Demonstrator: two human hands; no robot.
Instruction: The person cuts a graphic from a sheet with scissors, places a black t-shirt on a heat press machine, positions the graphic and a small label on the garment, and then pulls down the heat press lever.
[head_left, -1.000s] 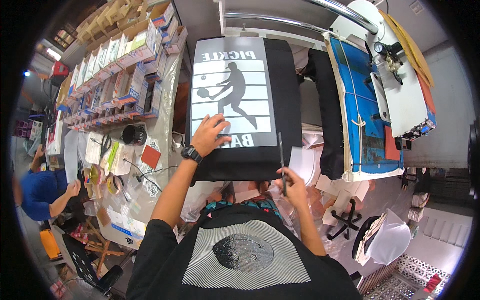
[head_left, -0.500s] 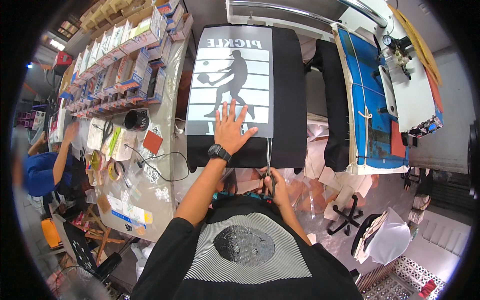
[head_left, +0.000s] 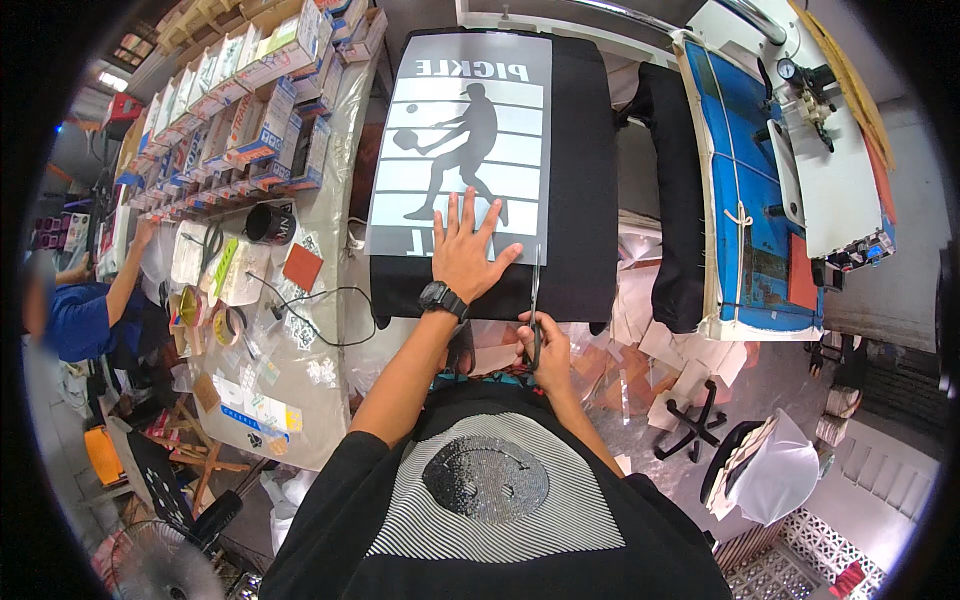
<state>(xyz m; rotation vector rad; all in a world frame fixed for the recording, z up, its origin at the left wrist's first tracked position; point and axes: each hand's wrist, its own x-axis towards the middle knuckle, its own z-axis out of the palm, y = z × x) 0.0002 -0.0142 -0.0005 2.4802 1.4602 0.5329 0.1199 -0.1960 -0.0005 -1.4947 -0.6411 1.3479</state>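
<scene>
Presses the left hand (head_left: 470,250) flat on the lower part of the sheet (head_left: 460,145), with fingers (head_left: 469,211) spread. Grips the scissors (head_left: 536,295) in the right hand (head_left: 547,352), aiming them up at the sheet's lower right corner. Has the sheet lying on the black pad (head_left: 583,150), nearer its left edge. Wears a watch (head_left: 441,298) on the left wrist.

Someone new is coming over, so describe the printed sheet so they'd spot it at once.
Find the broad black surface in the view's upper middle. On it lies the grey-and-white sheet, the left hand spread over its near end. A dark racket-swinging figure and mirrored lettering set it apart from the plain black beside it.
</scene>
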